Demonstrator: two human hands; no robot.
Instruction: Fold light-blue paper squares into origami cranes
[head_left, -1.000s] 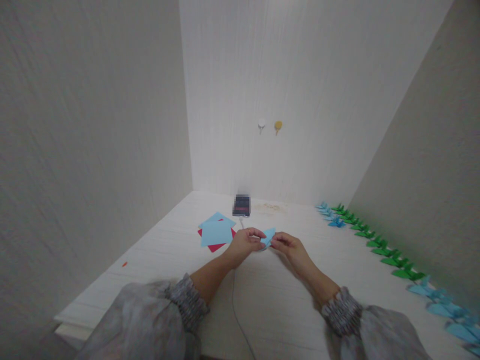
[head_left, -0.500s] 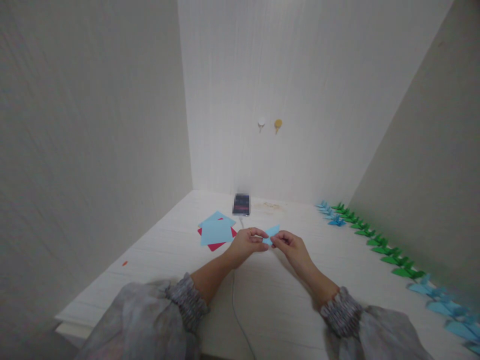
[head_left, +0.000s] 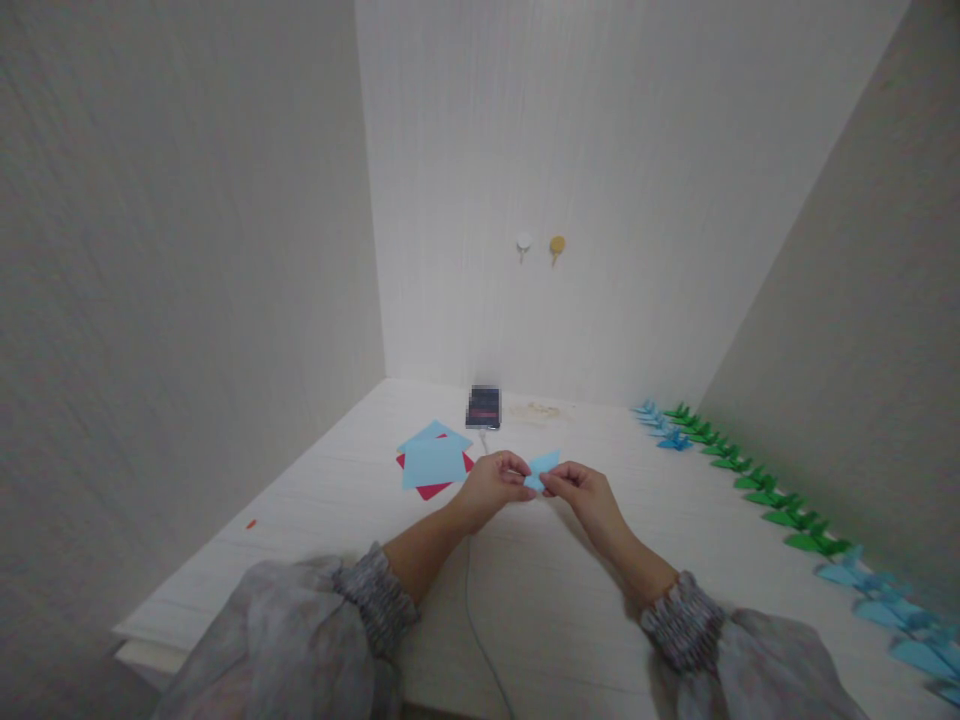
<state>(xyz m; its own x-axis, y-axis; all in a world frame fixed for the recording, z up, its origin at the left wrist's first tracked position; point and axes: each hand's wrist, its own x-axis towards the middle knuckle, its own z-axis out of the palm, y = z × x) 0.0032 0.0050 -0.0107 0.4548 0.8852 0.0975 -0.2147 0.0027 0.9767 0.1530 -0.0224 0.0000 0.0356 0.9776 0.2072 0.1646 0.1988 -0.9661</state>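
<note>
Between my two hands is a small folded piece of light blue paper (head_left: 546, 462), held over the middle of the white table. My left hand (head_left: 491, 488) pinches its left side between thumb and fingers. On the other side, my right hand (head_left: 579, 486) grips the paper's right edge with thumb and forefinger. Part of the paper is hidden behind the fingertips. Just left of my left hand lie loose square sheets, a light blue sheet (head_left: 433, 464) on top of a red sheet (head_left: 433, 492), with another blue one behind.
A phone (head_left: 484, 408) lies by the back wall, its cable (head_left: 480, 640) running to the front edge. Folded green paper cranes (head_left: 784, 515) and blue paper cranes (head_left: 889, 610) line the right side. An orange scrap (head_left: 251, 524) rests at left. Two hooks (head_left: 556, 245) hang on the wall.
The fingers of my left hand have shifted slightly on the folded paper, showing a little more of it. Both hands stay in nearly the same place.
</note>
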